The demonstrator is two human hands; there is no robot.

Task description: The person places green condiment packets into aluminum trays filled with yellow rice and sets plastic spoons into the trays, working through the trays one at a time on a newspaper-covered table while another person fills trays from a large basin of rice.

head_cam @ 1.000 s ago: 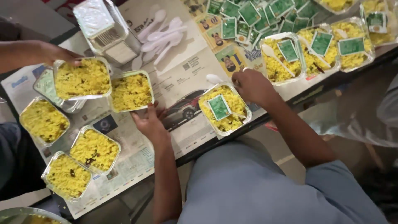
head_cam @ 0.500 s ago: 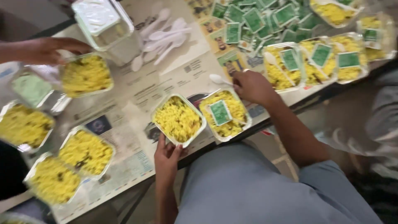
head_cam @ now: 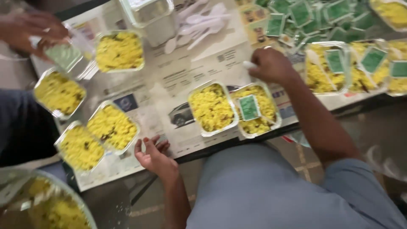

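Note:
Two foil trays of yellow rice stand side by side at the table's near edge. The left tray (head_cam: 211,108) holds only rice. The right tray (head_cam: 258,111) has a green sachet (head_cam: 249,107) lying on the rice. My left hand (head_cam: 155,155) is open, palm up, at the table edge to the left of these trays, touching nothing. My right hand (head_cam: 271,65) is just beyond the right tray, fingers closed on a white plastic spoon (head_cam: 248,65) whose end sticks out to the left.
Newspaper (head_cam: 178,76) covers the table. Several more rice trays (head_cam: 112,126) lie at left. A pile of white spoons (head_cam: 199,21) and an empty foil tray stack (head_cam: 148,15) lie at the back. Green sachets (head_cam: 305,17) and filled trays (head_cam: 326,68) sit at right. Another person's hands (head_cam: 29,32) work at the far left.
My left hand slid a rice tray right, next to the tray with the sachet, let it go and drew back to the table edge. My right hand stayed near the spoon.

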